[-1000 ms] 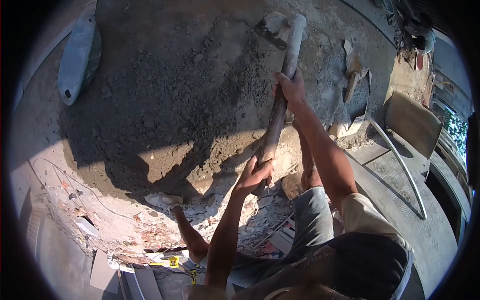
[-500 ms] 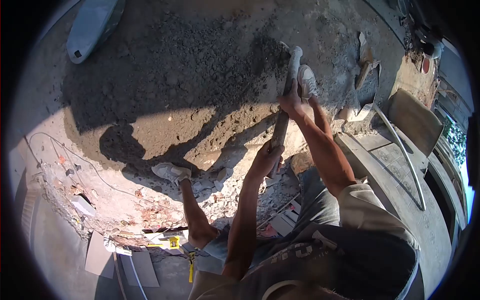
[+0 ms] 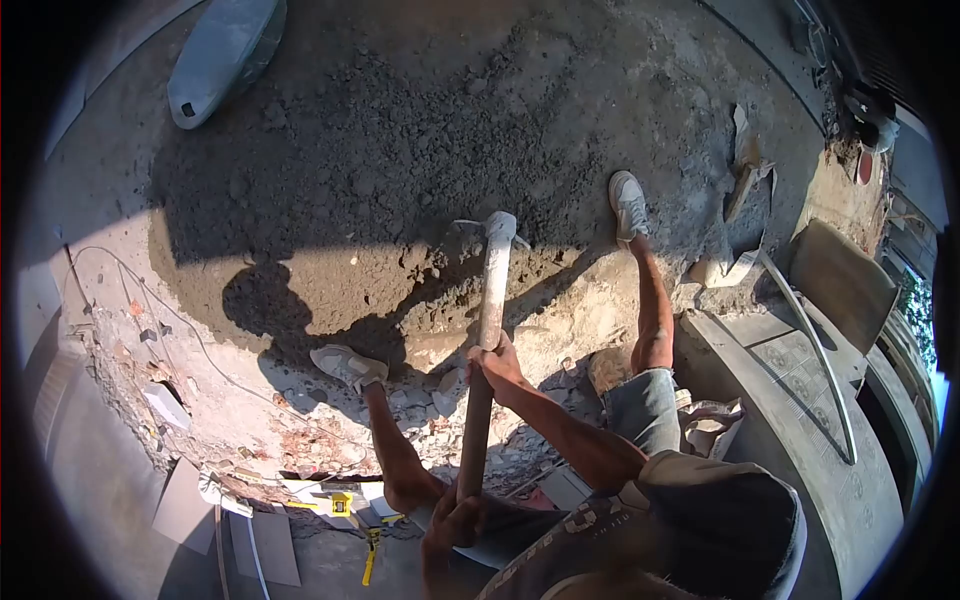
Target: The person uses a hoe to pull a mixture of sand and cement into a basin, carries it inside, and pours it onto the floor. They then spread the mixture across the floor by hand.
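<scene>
Head camera, right hand (image 3: 492, 362) and left hand (image 3: 460, 518) with fingers curled round a long-handled tool (image 3: 484, 398), its head against dark, lumpy material (image 3: 400, 165).

Between the tub (image 3: 222, 62) and the hoe (image 3: 494, 290), a hand could pass over the grey mix (image 3: 370, 160). The hoe's shaft blocks the gap between the shins (image 3: 652, 300); dark clutter (image 3: 872, 118) at the edge perhaps obstructs too.
</scene>
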Available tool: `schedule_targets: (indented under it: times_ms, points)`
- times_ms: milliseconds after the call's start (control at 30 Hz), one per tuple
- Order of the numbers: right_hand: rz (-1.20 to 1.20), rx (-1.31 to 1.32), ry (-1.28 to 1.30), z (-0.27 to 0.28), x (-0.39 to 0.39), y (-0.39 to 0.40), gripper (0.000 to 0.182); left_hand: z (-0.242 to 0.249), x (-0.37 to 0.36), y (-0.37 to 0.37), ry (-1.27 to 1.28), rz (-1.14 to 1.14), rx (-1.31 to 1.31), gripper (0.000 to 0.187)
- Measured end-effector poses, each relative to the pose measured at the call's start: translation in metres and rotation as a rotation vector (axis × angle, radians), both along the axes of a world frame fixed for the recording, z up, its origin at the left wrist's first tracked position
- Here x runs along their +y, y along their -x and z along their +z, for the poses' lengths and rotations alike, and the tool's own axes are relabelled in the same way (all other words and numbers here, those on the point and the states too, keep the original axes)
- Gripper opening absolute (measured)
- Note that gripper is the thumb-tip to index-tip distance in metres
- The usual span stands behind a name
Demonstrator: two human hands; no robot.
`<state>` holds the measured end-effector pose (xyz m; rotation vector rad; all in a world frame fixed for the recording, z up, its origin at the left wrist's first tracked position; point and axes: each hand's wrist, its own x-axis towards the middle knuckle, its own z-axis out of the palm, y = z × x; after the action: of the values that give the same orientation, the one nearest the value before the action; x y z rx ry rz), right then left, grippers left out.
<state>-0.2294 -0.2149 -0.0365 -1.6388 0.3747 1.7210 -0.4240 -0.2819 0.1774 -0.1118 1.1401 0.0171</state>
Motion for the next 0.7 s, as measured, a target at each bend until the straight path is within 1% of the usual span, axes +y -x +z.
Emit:
schedule_targets:
  times_ms: [33, 67, 100, 133, 167, 200, 233, 267, 300, 333, 367, 400, 433, 467, 500, 533, 567, 600, 633, 700]
  points:
    - [-0.059, 0.044, -0.099, 0.018, 0.014, -0.009, 0.042, 0.010, 0.003, -0.016, 0.022, 0.066, 0.017, 0.035]
    - [0.083, -0.026, 0.024, 0.023, 0.035, -0.023, 0.045, 0.005, 0.009, -0.031, -0.008, 0.054, 0.019, 0.037]
    - [0.144, -0.034, 0.035, 0.034, 0.078, -0.045, 0.046, -0.007, 0.026, -0.050, -0.036, 0.046, 0.020, 0.040]
    - [0.234, -0.134, 0.018, 0.027, 0.112, -0.068, 0.046, -0.025, 0.045, -0.070, -0.071, 0.038, 0.017, 0.043]
    - [0.216, -0.215, -0.019, 0.017, 0.155, -0.089, 0.045, -0.057, 0.065, -0.094, -0.112, 0.183, -0.043, 0.045]
    - [0.268, -0.320, -0.124, 0.000, 0.198, -0.114, 0.049, -0.092, 0.104, -0.117, -0.232, 0.178, -0.142, 0.043]
    - [0.283, -0.432, -0.206, -0.002, 0.252, -0.137, 0.057, -0.129, 0.147, -0.144, -0.286, 0.158, -0.207, 0.043]
    - [0.282, -0.574, -0.309, -0.022, 0.294, -0.161, 0.071, -0.156, 0.199, -0.175, -0.425, 0.189, -0.229, 0.043]
    - [0.286, -0.725, -0.334, -0.035, 0.336, -0.180, 0.079, -0.191, 0.245, -0.198, -0.334, 0.169, -0.295, 0.039]
    - [0.390, -0.936, -0.390, -0.068, 0.370, -0.205, 0.082, -0.232, 0.285, -0.224, -0.416, 0.180, -0.336, 0.035]
    - [0.525, -1.067, -0.438, -0.098, 0.397, -0.234, 0.093, -0.240, 0.327, -0.242, -0.477, 0.226, -0.347, 0.033]
    - [0.652, -1.168, -0.423, -0.124, 0.418, -0.259, 0.094, -0.257, 0.359, -0.261, -0.478, 0.223, -0.337, 0.031]
    - [0.778, -1.275, -0.405, -0.144, 0.431, -0.268, 0.096, -0.267, 0.391, -0.273, -0.521, 0.187, -0.300, 0.031]
    - [0.856, -1.179, -0.313, -0.149, 0.418, -0.262, 0.097, -0.274, 0.389, -0.279, -0.512, 0.140, -0.274, 0.031]
    - [0.924, -1.088, -0.204, -0.139, 0.406, -0.261, 0.097, -0.282, 0.361, -0.279, -0.444, 0.193, -0.291, 0.031]
    - [0.969, -1.010, -0.140, -0.133, 0.411, -0.255, 0.098, -0.293, 0.344, -0.276, -0.422, 0.244, -0.301, 0.031]
    - [1.071, -1.084, -0.098, -0.135, 0.398, -0.234, 0.098, -0.300, 0.325, -0.269, -0.400, 0.294, -0.305, 0.032]
    - [1.168, -1.160, -0.039, -0.130, 0.370, -0.206, 0.098, -0.295, 0.304, -0.251, -0.318, 0.339, -0.330, 0.034]
    - [1.254, -1.252, 0.020, -0.122, 0.351, -0.194, 0.098, -0.286, 0.295, -0.236, -0.344, 0.304, -0.299, 0.034]
    - [1.213, -1.116, 0.018, -0.102, 0.314, -0.177, 0.101, -0.252, 0.264, -0.199, -0.373, 0.240, -0.206, 0.035]
